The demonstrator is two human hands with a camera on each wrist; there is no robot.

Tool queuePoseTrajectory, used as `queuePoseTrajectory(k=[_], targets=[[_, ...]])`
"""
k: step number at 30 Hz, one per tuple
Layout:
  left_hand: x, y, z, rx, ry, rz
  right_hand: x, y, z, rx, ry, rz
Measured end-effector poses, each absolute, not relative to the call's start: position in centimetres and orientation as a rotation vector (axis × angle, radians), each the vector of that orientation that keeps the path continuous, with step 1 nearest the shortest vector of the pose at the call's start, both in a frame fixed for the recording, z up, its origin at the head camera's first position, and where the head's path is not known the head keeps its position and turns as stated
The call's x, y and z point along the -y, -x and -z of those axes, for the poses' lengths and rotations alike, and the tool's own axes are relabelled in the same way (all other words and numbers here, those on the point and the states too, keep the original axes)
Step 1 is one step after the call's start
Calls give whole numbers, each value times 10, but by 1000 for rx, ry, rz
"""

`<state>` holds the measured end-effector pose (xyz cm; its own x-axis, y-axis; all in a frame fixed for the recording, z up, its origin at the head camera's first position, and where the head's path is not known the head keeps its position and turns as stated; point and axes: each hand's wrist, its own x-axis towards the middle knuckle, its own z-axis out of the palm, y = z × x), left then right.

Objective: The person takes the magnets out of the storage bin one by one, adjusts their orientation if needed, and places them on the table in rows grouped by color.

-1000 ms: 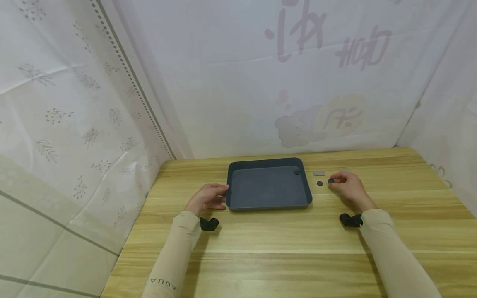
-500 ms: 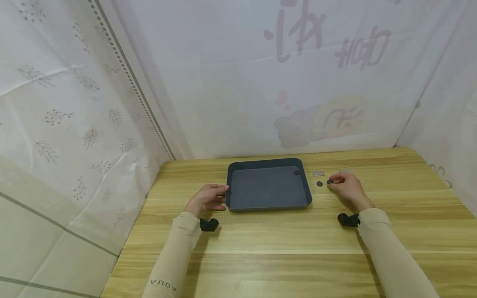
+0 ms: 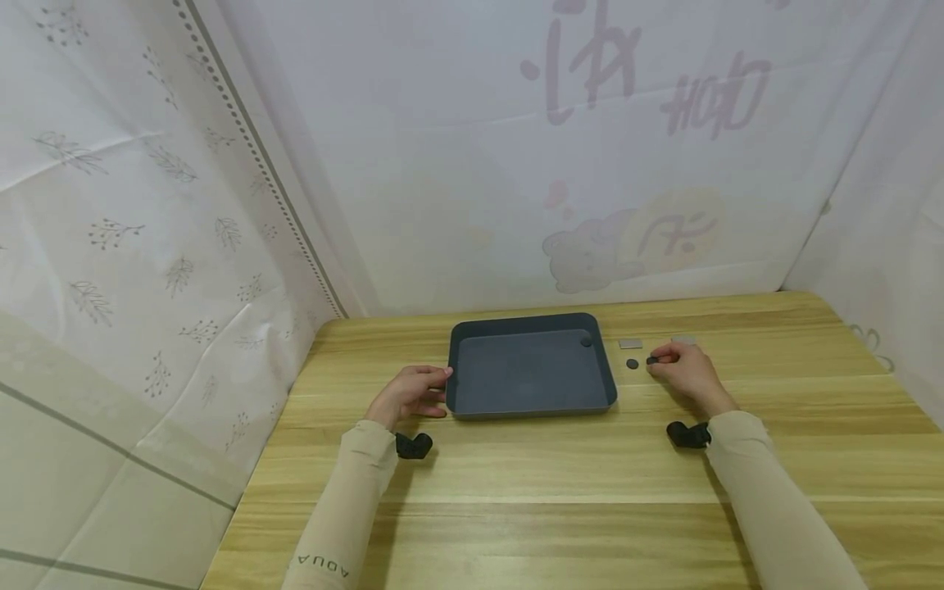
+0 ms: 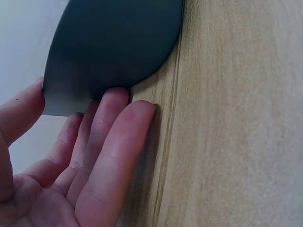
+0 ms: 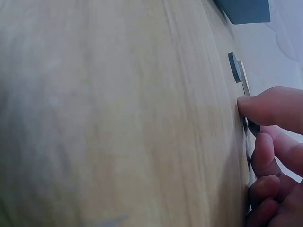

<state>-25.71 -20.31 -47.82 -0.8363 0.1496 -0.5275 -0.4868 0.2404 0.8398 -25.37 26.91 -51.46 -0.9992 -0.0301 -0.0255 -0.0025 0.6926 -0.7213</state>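
A dark grey rectangular tray (image 3: pixel 531 410) lies on the wooden table. At its left side my left hand (image 3: pixel 410 392) holds the wall, with the thumb on the rim and fingertips against the outside. The left wrist view shows the little finger apart from the tray wall (image 4: pixel 113 42). Right of the tray, my right hand (image 3: pixel 689 374) pinches a small dark disc (image 3: pixel 652 360) between thumb and fingers, low over the table. A second dark disc (image 3: pixel 632 364) lies just left of those fingertips, and a third disc (image 3: pixel 586 341) is in the tray's back right corner.
Behind the loose disc lies a small grey rectangular plate (image 3: pixel 630 344). Another plate (image 3: pixel 683 339) is partly hidden behind my right hand. A patterned white curtain (image 3: pixel 457 205) hangs along the table's back edge. Wooden tabletop (image 3: pixel 546 483) stretches between my forearms.
My right hand has shifted very slightly left with the pinched disc. The left hand and the tray stay where they were.
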Motion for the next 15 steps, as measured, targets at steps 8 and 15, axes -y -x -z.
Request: queuePoseTrajectory(k=[8,15], targets=[[203,258,479,-2008,312,-1632,-267,252,512,-2857,25,1208],[204,259,480,-2005,304,-1635,-266,251,509,-2858,26,1213]])
